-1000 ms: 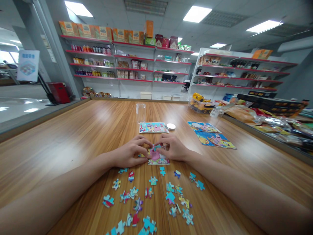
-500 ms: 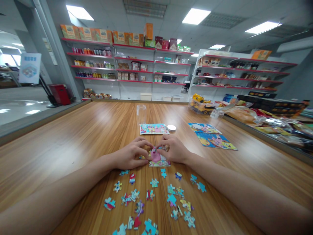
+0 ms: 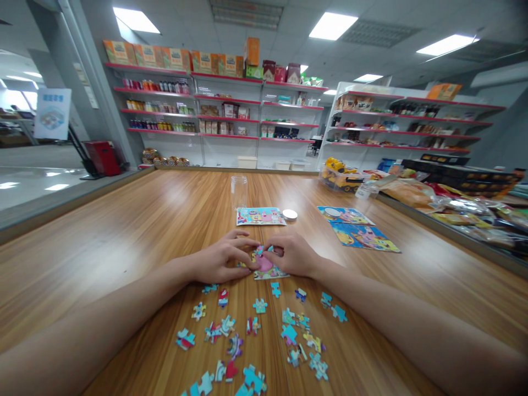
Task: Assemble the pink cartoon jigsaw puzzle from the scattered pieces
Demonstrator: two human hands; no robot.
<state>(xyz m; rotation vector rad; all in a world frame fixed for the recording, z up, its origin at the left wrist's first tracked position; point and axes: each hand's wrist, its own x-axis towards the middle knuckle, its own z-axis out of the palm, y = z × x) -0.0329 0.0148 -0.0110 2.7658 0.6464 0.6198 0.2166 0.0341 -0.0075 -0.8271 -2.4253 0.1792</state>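
A partly joined jigsaw puzzle (image 3: 265,265) with a pink figure lies on the wooden table between my hands. My left hand (image 3: 225,257) grips its left side, thumb and fingers bent against it and index finger reaching to its top edge. My right hand (image 3: 292,254) is closed in a pinch on a small blue puzzle piece (image 3: 260,250) at the upper part of the puzzle; the fingers hide much of it. Several loose pieces lie nearer me, among them a light blue one (image 3: 275,289), a green-blue one (image 3: 260,306) and a red-and-blue one (image 3: 223,297).
Beyond my hands lie a cartoon picture card (image 3: 260,216), a round white lid (image 3: 289,214) and a clear jar (image 3: 238,192). At right are two blue picture sheets (image 3: 365,237), another jar (image 3: 365,191), a bin of yellow toy vehicles (image 3: 340,177) and packaged food (image 3: 466,212).
The joined puzzle has shifted slightly right and turned a little. My right hand has dipped slightly, and more of the blue piece shows between the fingers.
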